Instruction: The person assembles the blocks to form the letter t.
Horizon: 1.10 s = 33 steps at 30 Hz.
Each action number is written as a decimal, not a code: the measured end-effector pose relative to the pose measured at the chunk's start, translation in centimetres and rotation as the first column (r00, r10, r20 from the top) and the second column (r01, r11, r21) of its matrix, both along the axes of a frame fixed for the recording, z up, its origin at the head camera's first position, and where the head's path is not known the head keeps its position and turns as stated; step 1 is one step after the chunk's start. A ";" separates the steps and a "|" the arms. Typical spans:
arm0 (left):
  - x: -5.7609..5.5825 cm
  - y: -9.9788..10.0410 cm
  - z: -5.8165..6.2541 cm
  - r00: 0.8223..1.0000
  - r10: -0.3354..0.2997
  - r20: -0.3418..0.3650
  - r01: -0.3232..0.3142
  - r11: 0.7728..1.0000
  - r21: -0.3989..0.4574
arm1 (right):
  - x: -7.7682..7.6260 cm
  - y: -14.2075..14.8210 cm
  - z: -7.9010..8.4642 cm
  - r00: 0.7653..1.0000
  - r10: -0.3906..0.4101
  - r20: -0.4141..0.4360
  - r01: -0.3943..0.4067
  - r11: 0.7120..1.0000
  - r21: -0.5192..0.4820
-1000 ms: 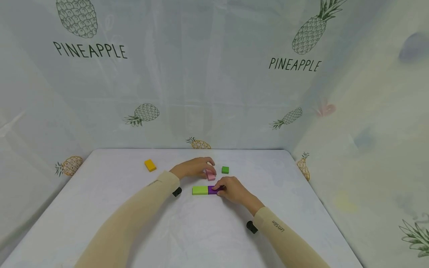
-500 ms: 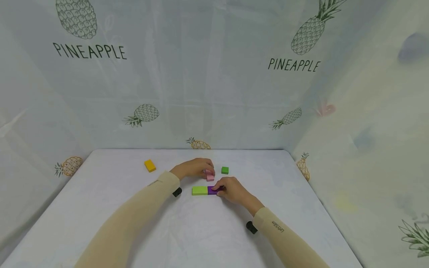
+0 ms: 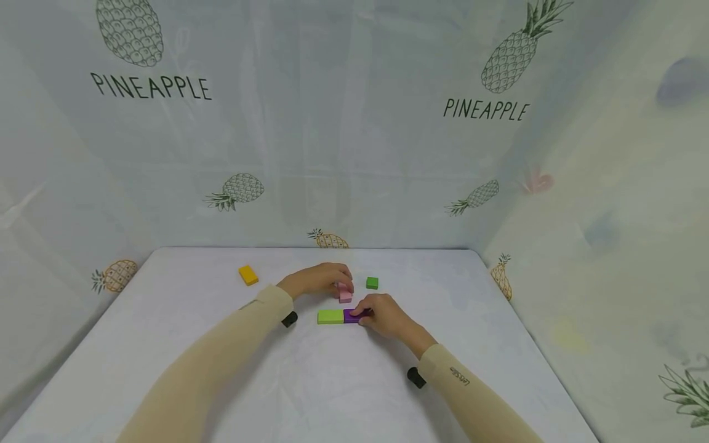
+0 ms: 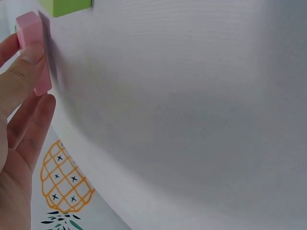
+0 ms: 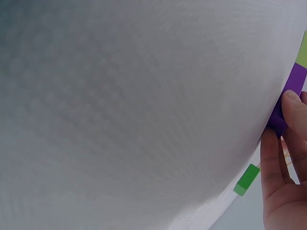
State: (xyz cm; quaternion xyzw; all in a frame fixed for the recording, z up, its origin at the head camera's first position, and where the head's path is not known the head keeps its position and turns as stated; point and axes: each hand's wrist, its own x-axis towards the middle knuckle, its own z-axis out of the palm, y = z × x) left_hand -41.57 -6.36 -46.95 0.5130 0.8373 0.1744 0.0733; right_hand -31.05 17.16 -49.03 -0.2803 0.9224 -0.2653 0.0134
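A pink block (image 4: 29, 29) is pinched between the thumb and fingers of my left hand (image 3: 324, 278), at the far middle of the table. Just nearer to me lies a light green block (image 3: 330, 317), end to end with a purple block (image 3: 351, 316). My right hand (image 3: 385, 314) grips the purple block at its right end, thumb on the near side in the right wrist view, and covers part of it. In the left wrist view the pink block (image 4: 42, 79) stands close over the white surface, with a corner of the light green block (image 4: 69, 5) above it.
Behind the right hand sits a small dark green block (image 3: 372, 283). A yellow-orange block (image 3: 248, 275) lies at the far left of the white table (image 3: 310, 381). A curtain printed with pineapples (image 3: 354, 123) hangs behind the table's far edge.
My left hand has drawn the pink block slightly left and toward me, closer to the light green block, its fingers closing more on it. The right hand stays on the purple block.
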 end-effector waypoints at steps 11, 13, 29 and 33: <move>0.3 -0.2 0.0 1.000 -0.018 -0.001 0.018 1.000 -0.015 | 0.0 0.2 -0.1 1.000 0.004 0.021 -0.003 1.000 -0.021; 0.4 -0.3 0.0 1.000 -0.019 0.001 0.019 1.000 -0.011 | -0.1 0.2 -0.1 1.000 0.003 0.024 -0.003 1.000 -0.024; 0.2 -0.9 -0.5 0.998 -0.067 -0.012 0.068 0.998 0.008 | 0.1 0.1 -0.1 1.000 0.012 0.012 -0.011 0.999 -0.030; 0.5 -0.9 -0.2 0.998 -0.068 -0.002 0.068 0.998 0.009 | 0.0 0.1 -0.1 1.000 0.007 0.020 -0.006 0.999 -0.032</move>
